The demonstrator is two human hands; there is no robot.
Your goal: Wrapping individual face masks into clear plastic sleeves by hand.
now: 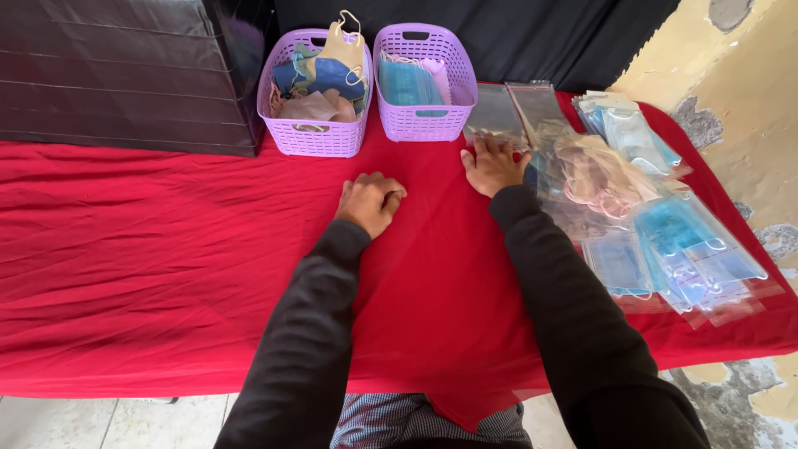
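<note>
Empty sleeves: clear flat plastic bags (507, 112), tabletop's far right.
Filled packets: clear bags of blue masks (682, 249), right edge.
Pink packets: clear bags (603, 175), between them.

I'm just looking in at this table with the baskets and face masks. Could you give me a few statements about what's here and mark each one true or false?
1. Two purple baskets stand side by side at the back of the table. True.
2. The tablecloth is green. False: it is red.
3. The left hand is curled into a loose fist on the cloth. True.
4. The right hand is lifted high in the air, holding a mask. False: it lies flat, fingers spread, at the edge of the clear bags.
5. Bagged masks are piled on the right side of the table. True.
6. Both baskets are empty. False: both hold masks.
</note>
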